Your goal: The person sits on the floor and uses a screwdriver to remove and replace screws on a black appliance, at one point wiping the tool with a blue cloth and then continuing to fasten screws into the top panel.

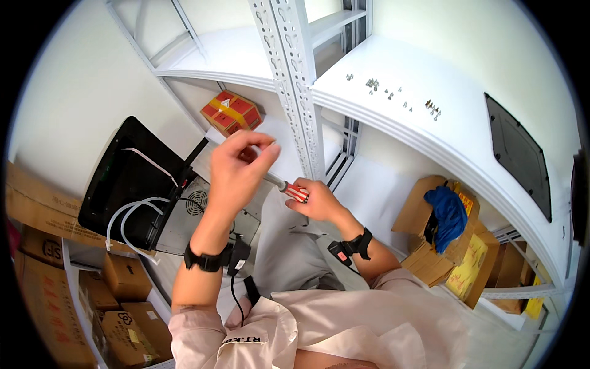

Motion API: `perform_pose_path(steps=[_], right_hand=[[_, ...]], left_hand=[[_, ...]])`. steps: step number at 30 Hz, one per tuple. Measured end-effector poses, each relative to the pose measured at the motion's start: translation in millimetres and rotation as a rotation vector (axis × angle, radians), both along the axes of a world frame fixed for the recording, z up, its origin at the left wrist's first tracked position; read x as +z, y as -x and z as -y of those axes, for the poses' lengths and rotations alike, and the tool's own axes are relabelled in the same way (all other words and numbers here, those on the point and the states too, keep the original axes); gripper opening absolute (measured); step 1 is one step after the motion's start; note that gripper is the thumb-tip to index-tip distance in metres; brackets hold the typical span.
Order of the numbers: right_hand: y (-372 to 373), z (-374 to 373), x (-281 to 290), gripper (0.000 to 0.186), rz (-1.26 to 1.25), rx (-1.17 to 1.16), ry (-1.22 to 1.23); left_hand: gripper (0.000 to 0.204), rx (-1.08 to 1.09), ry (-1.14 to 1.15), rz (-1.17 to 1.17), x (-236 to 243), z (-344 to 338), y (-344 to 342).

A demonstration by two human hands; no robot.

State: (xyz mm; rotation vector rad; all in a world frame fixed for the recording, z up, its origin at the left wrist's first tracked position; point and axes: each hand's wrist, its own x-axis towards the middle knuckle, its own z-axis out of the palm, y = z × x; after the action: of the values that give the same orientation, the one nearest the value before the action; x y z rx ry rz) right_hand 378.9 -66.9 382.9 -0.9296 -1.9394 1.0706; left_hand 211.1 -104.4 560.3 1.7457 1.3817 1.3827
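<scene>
My right hand (316, 200) is closed around the red and white striped handle of a screwdriver (297, 192), whose shaft points up and left toward my other hand. My left hand (238, 166) is raised with its thumb and forefinger pinched together. Whatever lies in that pinch, if anything, is too small to make out. Below and left of it stands a metal machine case (196, 206) with a round fan grille. A black cover (132, 181) with white tubes (126, 221) and a pale cable leans beside the case.
Small screws (372, 83) lie in loose groups on the white shelf (369, 58), with a flat black panel (519, 154) at its right. A perforated metal post (289, 80) rises ahead. A red box (231, 113) sits on a lower shelf. Cardboard boxes (126, 277) stand left; an open carton (424, 252) holds blue cloth.
</scene>
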Motion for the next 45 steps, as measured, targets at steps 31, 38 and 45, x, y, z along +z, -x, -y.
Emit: perform_pose_path(steps=[31, 38, 45], right_hand=[[-101, 4, -48, 0.027, -0.126, -0.310, 0.210], [-102, 4, -53, 0.027, -0.086, -0.329, 0.221], [-72, -8, -86, 0.028, -0.376, -0.268, 0.347]], left_hand=[[0.034, 0.008, 0.052, -0.152, -11, -152, -120], [0.033, -0.032, -0.058, -0.097, -23, -148, -112], [0.023, -0.168, 0.056, -0.133, -27, -92, -22]])
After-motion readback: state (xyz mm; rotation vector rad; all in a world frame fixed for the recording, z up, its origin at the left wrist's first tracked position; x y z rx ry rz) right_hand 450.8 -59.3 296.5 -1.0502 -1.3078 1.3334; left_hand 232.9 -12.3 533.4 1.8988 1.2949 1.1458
